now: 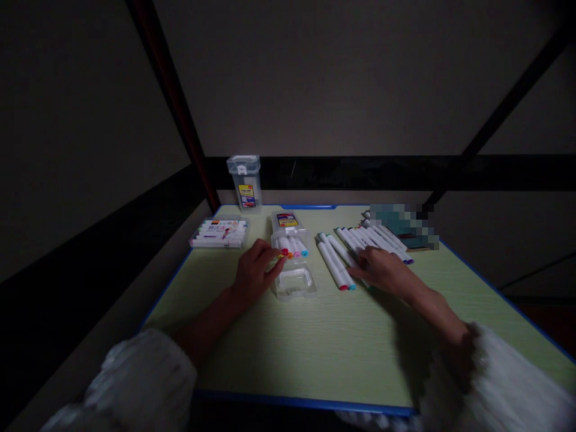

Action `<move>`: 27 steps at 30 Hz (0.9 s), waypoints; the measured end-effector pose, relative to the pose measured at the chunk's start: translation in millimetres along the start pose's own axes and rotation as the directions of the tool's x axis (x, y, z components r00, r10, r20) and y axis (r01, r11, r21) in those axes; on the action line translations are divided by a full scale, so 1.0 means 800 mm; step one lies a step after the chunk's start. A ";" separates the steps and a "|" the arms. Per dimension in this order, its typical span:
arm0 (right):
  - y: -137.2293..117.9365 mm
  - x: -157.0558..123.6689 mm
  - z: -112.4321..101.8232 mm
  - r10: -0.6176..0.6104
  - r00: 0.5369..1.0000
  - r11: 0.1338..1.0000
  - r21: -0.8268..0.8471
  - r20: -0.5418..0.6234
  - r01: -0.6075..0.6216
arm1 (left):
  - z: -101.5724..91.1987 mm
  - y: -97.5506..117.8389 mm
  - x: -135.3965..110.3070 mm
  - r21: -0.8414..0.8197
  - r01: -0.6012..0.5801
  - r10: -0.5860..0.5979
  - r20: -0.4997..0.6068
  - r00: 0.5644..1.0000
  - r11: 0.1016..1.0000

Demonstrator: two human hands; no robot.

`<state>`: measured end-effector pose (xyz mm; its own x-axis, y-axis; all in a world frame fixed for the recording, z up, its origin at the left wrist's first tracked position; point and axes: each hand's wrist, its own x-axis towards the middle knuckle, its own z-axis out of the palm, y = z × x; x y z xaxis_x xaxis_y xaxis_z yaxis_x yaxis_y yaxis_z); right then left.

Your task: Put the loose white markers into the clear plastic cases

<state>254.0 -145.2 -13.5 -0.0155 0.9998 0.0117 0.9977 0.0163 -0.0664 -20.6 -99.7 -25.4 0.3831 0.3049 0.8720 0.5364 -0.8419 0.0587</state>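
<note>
My left hand (256,270) is at the mouth of a clear plastic marker case (285,221) lying on its side. Its thumb and forefinger close on the end of a marker (282,255) there. Several white markers with red, orange, pink and blue ends lie inside, and the hinged lid (297,294) rests open toward me. My right hand (380,267) is over the loose markers on the table, its fingers closed around a green-ended marker (370,288), mostly hidden. Left of it lie two white markers (333,264) with red and blue ends; a row of markers (382,235) extends beyond the hand.
A second clear case (245,186) stands upright at the table's back left. In front of it lies a flat pack of white pens (219,233). A dark green book (398,225), partly pixelated, is at the back right. The light green table (288,354) has blue edges.
</note>
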 end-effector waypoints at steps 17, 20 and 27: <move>-0.007 -0.003 -0.003 -0.001 1.000 1.000 -0.020 -0.009 0.001 | 0.001 -0.001 -0.001 -0.009 0.003 -0.002 0.008 1.000 1.000; -0.005 -0.003 -0.003 -0.015 0.999 1.000 -0.005 -0.036 0.015 | 0.001 0.001 0.000 -0.006 0.001 -0.001 0.011 1.000 1.000; -0.005 -0.003 -0.006 -0.023 0.996 0.999 0.031 -0.085 0.026 | -0.001 0.002 0.001 -0.004 0.004 -0.004 0.010 1.000 1.000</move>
<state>250.3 -147.8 -8.3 -0.0328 0.9946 0.0984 0.9944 0.0424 -0.0969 -20.0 -100.9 -24.5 0.3881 0.3128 0.8669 0.5349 -0.8425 0.0645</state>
